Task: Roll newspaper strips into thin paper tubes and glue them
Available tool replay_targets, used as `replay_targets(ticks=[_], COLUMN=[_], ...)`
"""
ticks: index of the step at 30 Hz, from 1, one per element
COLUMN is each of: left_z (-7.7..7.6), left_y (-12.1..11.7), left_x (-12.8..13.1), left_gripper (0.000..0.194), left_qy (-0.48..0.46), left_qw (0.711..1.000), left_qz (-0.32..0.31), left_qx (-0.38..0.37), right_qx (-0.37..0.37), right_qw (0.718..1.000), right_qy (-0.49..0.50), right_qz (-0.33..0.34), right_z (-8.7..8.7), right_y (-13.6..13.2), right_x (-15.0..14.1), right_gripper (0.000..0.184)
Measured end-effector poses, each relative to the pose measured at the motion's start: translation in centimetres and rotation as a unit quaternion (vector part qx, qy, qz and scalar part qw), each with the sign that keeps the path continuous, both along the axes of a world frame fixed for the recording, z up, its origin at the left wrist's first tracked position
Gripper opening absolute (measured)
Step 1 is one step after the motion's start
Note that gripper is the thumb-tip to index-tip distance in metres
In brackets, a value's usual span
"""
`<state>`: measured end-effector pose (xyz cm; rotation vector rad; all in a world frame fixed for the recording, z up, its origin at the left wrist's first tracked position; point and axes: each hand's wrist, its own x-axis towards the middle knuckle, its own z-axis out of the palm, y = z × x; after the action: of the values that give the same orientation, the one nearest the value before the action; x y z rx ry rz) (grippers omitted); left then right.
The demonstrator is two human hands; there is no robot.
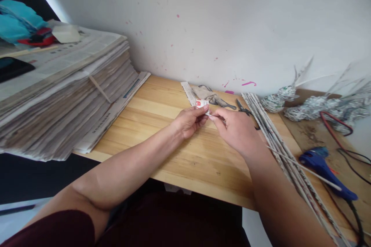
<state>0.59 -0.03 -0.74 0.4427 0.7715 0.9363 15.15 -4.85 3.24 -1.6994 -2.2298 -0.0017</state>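
Observation:
A strip of newspaper (202,103) with red print is pinched between the thumb and fingers of my left hand (189,120). Close beside it, my right hand (234,127) is closed, its thumb and forefinger gripping the narrow rolled end of the same paper. A thin pale rod (304,168) comes out beyond my right forearm, in line with this pinch; my hand and arm hide the stretch between. Behind my hands lie a crumpled beige cloth (204,93) and another length of newsprint (188,92); whether that joins the held strip I cannot tell.
A tall stack of newspapers (72,96) stands on the wooden table (174,166) at left. Dark-handled scissors (243,109) and a bundle of rolled paper sticks (262,123) lie at right. Beyond are a blue glue gun (327,173) with a cord and woven paper pieces (307,108).

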Motion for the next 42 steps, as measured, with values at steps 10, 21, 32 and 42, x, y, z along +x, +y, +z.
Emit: replay_targets(ticks=[10,21,32,42], left_z=[0.12,-0.11,-0.13,-0.19], left_y=[-0.05,-0.03,-0.17,0.03], left_x=[0.04,0.05,-0.01,-0.06], left_gripper=[0.009,0.016,0.017,0.016], left_qy=[-0.004,0.015,0.04,0.026], left_qw=[1.0,0.999,0.998,0.998], left_qz=[0.016,0.024,0.031,0.043], left_qx=[0.021,0.018,0.03,0.039], right_qx=[-0.039,-0.076,-0.077,-0.06], right_qw=[0.998,0.996,0.997,0.997], right_qy=[0.043,0.045,0.003,0.057], right_qz=[0.002,-0.003,-0.003,0.008], right_z=[0.4,0.3,0.17,0.38], right_y=[-0.07,0.08,0.25,-0.09], right_x=[-0.23,-0.04,0.04,-0.17], right_gripper=[0.018,0.02,0.028,0.02])
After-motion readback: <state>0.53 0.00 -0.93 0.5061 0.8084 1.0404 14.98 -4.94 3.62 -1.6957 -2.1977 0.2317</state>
